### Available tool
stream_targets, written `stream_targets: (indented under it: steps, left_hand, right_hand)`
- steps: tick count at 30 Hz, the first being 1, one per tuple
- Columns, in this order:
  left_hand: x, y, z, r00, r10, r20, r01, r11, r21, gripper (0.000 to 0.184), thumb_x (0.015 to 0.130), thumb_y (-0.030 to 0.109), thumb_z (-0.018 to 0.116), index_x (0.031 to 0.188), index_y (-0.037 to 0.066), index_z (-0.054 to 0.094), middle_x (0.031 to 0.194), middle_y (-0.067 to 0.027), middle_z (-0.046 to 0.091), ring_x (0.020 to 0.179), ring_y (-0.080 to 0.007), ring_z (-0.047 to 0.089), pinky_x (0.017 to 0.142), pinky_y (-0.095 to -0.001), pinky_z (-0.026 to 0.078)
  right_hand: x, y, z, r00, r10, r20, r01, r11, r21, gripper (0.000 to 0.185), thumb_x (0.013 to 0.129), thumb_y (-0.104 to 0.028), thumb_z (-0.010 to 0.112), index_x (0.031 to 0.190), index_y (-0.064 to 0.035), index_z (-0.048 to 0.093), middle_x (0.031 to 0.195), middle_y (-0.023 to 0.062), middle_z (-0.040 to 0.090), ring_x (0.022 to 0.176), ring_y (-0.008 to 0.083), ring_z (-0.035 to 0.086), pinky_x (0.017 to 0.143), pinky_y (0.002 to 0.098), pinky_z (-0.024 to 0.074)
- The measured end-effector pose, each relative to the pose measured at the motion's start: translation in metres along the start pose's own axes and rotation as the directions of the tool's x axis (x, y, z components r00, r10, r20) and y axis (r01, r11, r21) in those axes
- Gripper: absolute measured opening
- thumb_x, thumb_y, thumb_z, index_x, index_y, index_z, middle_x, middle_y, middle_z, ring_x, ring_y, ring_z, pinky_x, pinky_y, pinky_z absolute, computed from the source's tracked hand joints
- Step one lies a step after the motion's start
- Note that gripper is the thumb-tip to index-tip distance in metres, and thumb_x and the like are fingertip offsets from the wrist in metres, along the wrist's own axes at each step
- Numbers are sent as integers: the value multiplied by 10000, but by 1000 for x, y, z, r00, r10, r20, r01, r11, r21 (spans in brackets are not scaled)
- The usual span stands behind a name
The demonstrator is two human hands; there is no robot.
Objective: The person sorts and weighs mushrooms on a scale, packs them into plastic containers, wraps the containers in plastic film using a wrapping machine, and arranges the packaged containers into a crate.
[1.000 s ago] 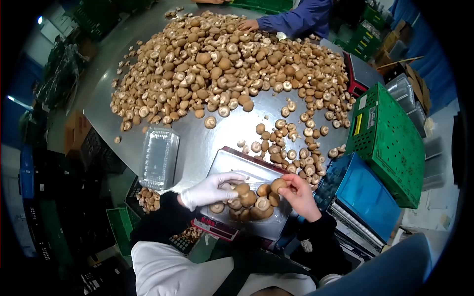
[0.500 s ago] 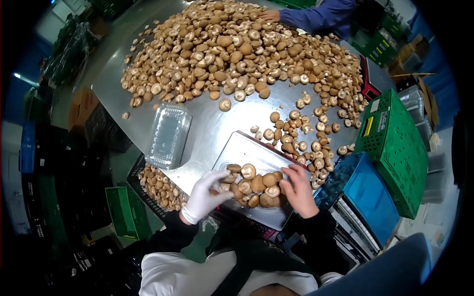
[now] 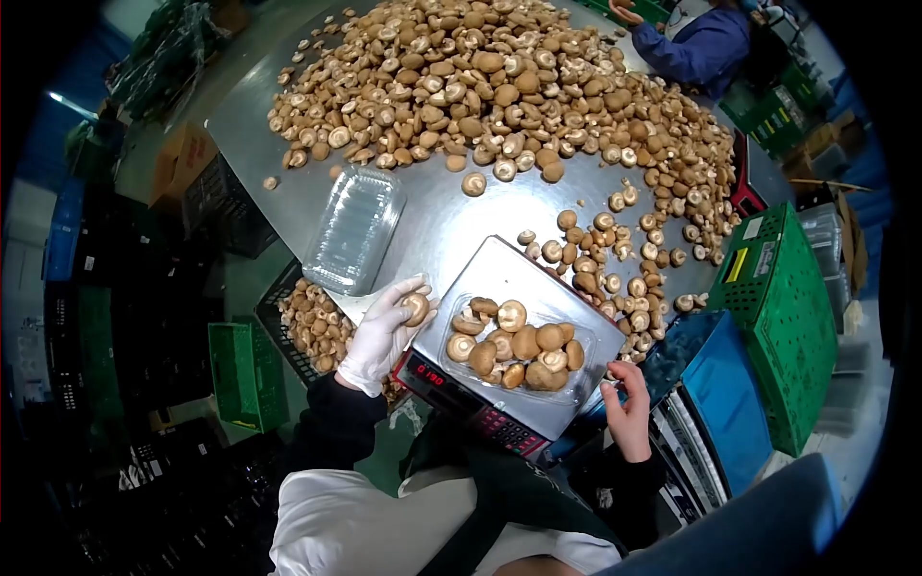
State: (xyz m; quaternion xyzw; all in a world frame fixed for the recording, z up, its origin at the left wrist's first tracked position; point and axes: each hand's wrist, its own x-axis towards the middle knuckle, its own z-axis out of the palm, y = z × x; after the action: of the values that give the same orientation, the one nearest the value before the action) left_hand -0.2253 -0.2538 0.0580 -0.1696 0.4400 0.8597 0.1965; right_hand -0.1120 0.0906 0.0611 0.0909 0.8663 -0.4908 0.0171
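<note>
My left hand (image 3: 377, 338), in a white glove, is closed around a single mushroom (image 3: 416, 308) just left of the scale. A digital scale (image 3: 492, 272) with a steel plate and lit red digits stands in front of me. On its plate rests a clear plastic tray (image 3: 588, 343) holding several brown-capped mushrooms (image 3: 524, 343), some stem up. My bare right hand (image 3: 628, 411) is beside the scale's right edge, fingers loosely curved and thumb apart, with nothing visible in it.
A large mushroom heap (image 3: 451, 86) covers the far part of the steel table (image 3: 423, 216). An upturned clear tray (image 3: 353, 230) lies left. A black crate (image 3: 279, 302) of mushrooms stands lower left, a green crate (image 3: 768, 317) right. Across the table is a person in a blue sleeve (image 3: 687, 48).
My left hand has left the tray and now holds a mushroom to its left. My right hand has drawn back to the right. The other person's hand has lifted off the heap.
</note>
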Motion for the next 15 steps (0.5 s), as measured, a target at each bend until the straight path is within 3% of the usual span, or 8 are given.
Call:
stream_targets:
  steps: [4, 5, 8, 9, 11, 12, 14, 15]
  left_hand:
    - [16, -2, 6, 999, 30, 40, -35, 991, 133, 409, 874, -51, 411, 1282, -46, 387, 1200, -144, 479, 1083, -250, 540, 960, -323, 444]
    - [23, -3, 7, 998, 31, 46, -36, 992, 119, 410, 864, -54, 441, 1271, -29, 405, 1180, -122, 491, 1042, -219, 560, 912, -297, 464]
    - [42, -3, 3, 986, 13, 164, -53, 969, 241, 302, 843, -34, 518, 1143, -14, 525, 975, -69, 596, 920, -138, 589, 827, -234, 466]
    - [41, -2, 11, 980, 43, 196, -119, 910, 396, 249, 836, -25, 538, 1084, -12, 558, 910, -45, 600, 869, -112, 580, 794, -221, 462]
    - [31, 5, 36, 934, 97, 344, -308, 706, 638, 158, 820, 13, 599, 977, 4, 614, 834, 2, 583, 780, -62, 545, 699, -213, 455]
    - [30, 3, 36, 904, 103, 416, -416, 440, 796, 189, 789, 55, 644, 976, 33, 625, 817, -21, 563, 752, -105, 572, 660, -253, 466]
    - [23, 0, 44, 836, 149, 528, -544, 104, 832, 248, 759, 110, 675, 998, 65, 627, 853, -75, 550, 736, -177, 592, 655, -286, 475]
    - [20, 0, 52, 880, 109, 463, -471, 63, 880, 303, 734, 155, 678, 1023, 84, 620, 879, -102, 524, 751, -241, 583, 668, -320, 484]
  right_hand:
    - [-4, -1, -2, 999, -33, -6, 33, 999, -4, 238, 811, -53, 583, 1044, -4, 570, 1061, 94, 549, 967, 191, 529, 820, 270, 411]
    - [-5, -5, -1, 999, -40, -12, 40, 999, 9, 230, 803, -34, 593, 1030, -4, 565, 1048, 128, 549, 978, 268, 538, 853, 305, 417]
    - [-2, -16, 1, 996, -86, 32, 87, 996, -32, 221, 804, -37, 592, 1019, 5, 565, 1025, 140, 561, 956, 283, 545, 839, 313, 424]
    - [-1, -21, 4, 994, -101, 35, 102, 994, -33, 214, 806, -46, 590, 1010, 13, 566, 1005, 152, 566, 936, 301, 548, 823, 323, 432]
    - [3, -27, 7, 993, -91, 70, 93, 996, -17, 216, 810, -67, 590, 1009, 15, 569, 1011, 159, 566, 935, 313, 549, 817, 332, 436]
    - [4, -30, 8, 994, -86, 73, 87, 996, -11, 220, 811, -75, 590, 1010, 15, 569, 1011, 161, 566, 938, 318, 547, 817, 336, 436]
    - [8, -30, 11, 991, -108, 73, 111, 993, -35, 224, 810, -83, 591, 1012, 11, 570, 1015, 162, 566, 942, 324, 544, 823, 346, 434]
    - [10, -30, 13, 988, -131, 81, 136, 989, -58, 229, 809, -90, 593, 1015, 8, 571, 1019, 163, 566, 946, 330, 541, 829, 356, 431]
